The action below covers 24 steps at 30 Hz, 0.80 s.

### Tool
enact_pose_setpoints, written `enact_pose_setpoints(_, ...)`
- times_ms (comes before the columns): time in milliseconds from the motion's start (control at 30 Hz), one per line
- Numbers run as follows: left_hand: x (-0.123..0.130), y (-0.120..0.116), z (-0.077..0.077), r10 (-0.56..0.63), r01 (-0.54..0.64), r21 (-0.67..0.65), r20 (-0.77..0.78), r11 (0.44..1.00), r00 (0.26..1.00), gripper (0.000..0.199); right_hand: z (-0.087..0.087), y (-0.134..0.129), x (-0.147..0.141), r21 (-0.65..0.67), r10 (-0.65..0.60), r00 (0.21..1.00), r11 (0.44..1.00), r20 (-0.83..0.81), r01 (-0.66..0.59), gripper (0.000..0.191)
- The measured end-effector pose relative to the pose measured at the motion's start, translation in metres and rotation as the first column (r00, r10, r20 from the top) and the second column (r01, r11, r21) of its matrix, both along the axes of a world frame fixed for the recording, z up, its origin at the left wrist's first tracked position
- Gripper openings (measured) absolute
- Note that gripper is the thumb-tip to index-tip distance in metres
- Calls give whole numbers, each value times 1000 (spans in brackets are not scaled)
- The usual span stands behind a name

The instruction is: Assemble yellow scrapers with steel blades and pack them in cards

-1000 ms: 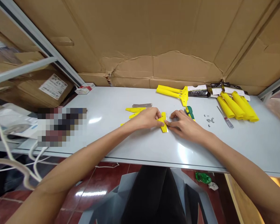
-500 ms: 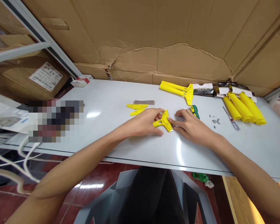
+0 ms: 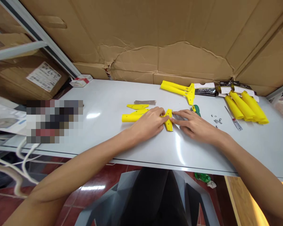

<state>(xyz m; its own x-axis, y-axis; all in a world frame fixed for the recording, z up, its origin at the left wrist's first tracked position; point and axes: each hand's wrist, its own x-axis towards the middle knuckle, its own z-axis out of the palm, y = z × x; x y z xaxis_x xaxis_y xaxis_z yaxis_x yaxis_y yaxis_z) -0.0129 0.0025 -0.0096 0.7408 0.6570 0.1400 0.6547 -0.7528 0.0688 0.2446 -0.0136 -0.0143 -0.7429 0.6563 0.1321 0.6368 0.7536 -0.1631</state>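
Note:
A yellow scraper [image 3: 169, 125] lies on the table with its wide head to the right and its round handle [image 3: 132, 118] to the left. My left hand [image 3: 149, 124] is closed around the scraper's neck, with fingertips on the head. Against the head's right edge, where a thin blade shows, rest the fingertips of my right hand [image 3: 193, 125]; its fingers are stretched and apart. Beyond my left hand lie flat yellow plates [image 3: 138, 106] and thin grey blades [image 3: 145, 102]. A green and yellow screwdriver handle [image 3: 196, 110] sticks out behind my right hand.
Further back are two yellow scrapers [image 3: 176, 89] beside black-and-white packaging [image 3: 204, 88]. To the right lie small screws [image 3: 217, 121], a clear-handled screwdriver [image 3: 235, 123] and several yellow tubes [image 3: 247, 108]. A cardboard wall [image 3: 132, 37] borders the back; a small box [image 3: 81, 80] sits at the far left.
The scraper has turned slightly, and its handle now shows left of my left hand. My left fingers have closed over the neck. My right fingers have straightened along the head's edge.

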Motion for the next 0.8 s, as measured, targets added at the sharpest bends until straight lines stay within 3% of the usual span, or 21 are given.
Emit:
enact_pose_setpoints(167, -2, 3, -9, -52, 42, 189, 48, 981, 997, 38, 2, 0, -4, -75, -94, 973, 994, -210, 80, 42)
enact_pose_setpoints(233, 0, 2, -10, -95, 55, 263, 145, 963, 985, 36, 4, -2, -8, -165, -224, 880, 972, -420, 168, 30)
enact_pose_setpoints(300, 2, 1, -11, -144, 51, 323, 272, 945, 952, 33, 5, -3, -13, -367, -395, 672, 910, -626, 193, 35)
enact_pose_setpoints(367, 5, 0, -11, -177, 26, 368, 382, 929, 907, 30, 7, -4, -17, -601, -561, 465, 796, -685, 75, 59)
enact_pose_setpoints(433, 6, -2, -11, -194, 12, 377, 448, 926, 873, 28, 9, -4, -20, -734, -646, 420, 675, -638, -77, 61)
enact_pose_setpoints(500, 8, -3, -7, -218, 39, 347, 496, 937, 840, 28, 11, -5, -20, -760, -645, 451, 636, -618, -133, 48)
enact_pose_setpoints(567, 11, -3, 1, -195, 64, 236, 590, 970, 783, 28, 12, -6, -20, -723, -612, 450, 680, -651, -122, 40)
enact_pose_setpoints(633, 16, 0, 12, -71, 63, 37, 713, 997, 698, 37, 13, -7, -19, -664, -572, 427, 742, -701, -96, 38)
enact_pose_setpoints(700, 22, 5, 22, 90, 76, -179, 766, 981, 637, 46, 14, -8, -17, -591, -522, 423, 806, -741, -42, 36)
enact_pose_setpoints(800, 28, 13, 28, 177, 150, -336, 765, 930, 619, 41, 14, -9, -16, -474, -448, 462, 878, -765, 67, 33)
